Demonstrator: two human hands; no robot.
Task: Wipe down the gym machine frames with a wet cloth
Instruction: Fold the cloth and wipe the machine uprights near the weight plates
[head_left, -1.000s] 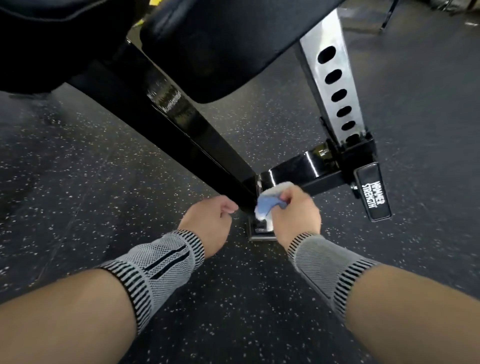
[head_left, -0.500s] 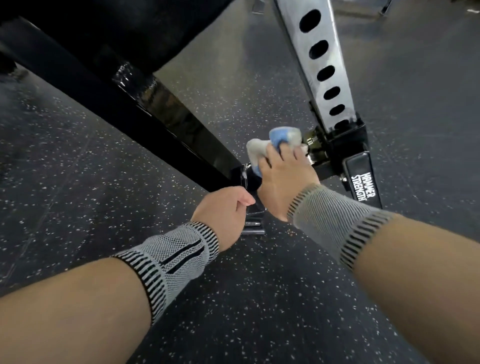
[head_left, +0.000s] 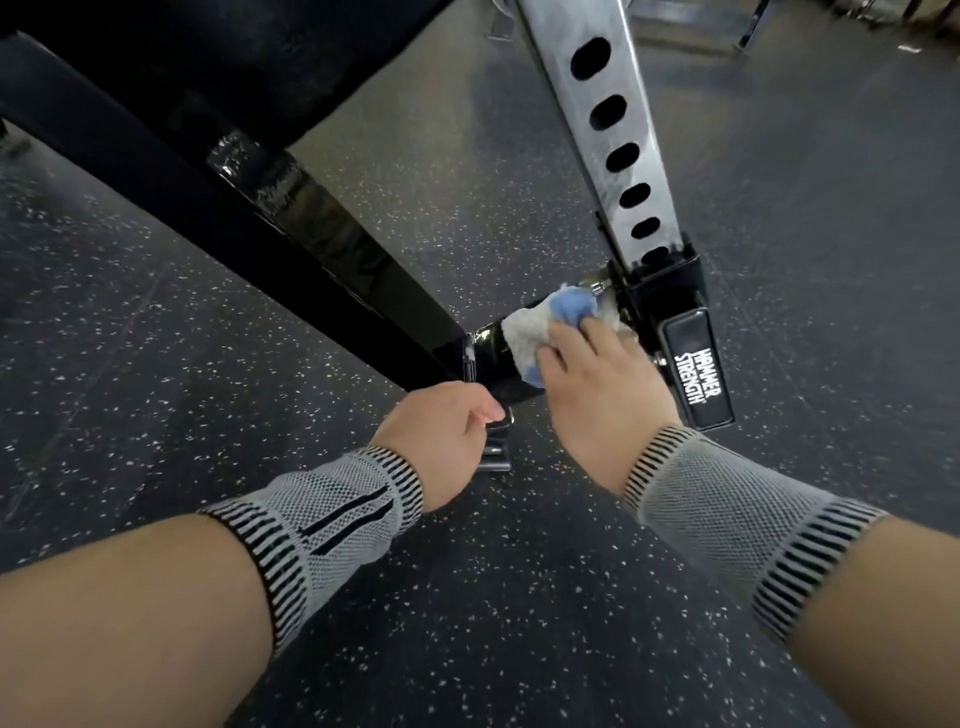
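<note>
Speckled black rubber floor (head_left: 156, 322) fills the view. Across it runs the big black frame beam (head_left: 332, 254), slanting from 10 o'clock down toward centre, with a dark pad (head_left: 223, 62) above it. At 1 o'clock rises the silver upright (head_left: 582, 104), its slotted holes in a row, dropping into a black bracket (head_left: 670, 291) with an end cap (head_left: 698, 371) reading HAMMER STRENGTH.

Now the arms, both in grey knit wrist sleeves. Right hand (head_left: 602, 395) is flat on the short black crossbar (head_left: 491, 353) just right of centre, fingers (head_left: 558, 345) straight and close together, pressing the cloth (head_left: 540, 325) onto the bar. The white-and-blue cloth lies under and ahead of the fingertips, bunched toward 12 o'clock, touching the bracket's edge.

Left hand (head_left: 441, 426) sits at 7 o'clock of the cloth, fingers curled inward beside the beam's foot; whether they grip anything, I cannot tell.
</note>
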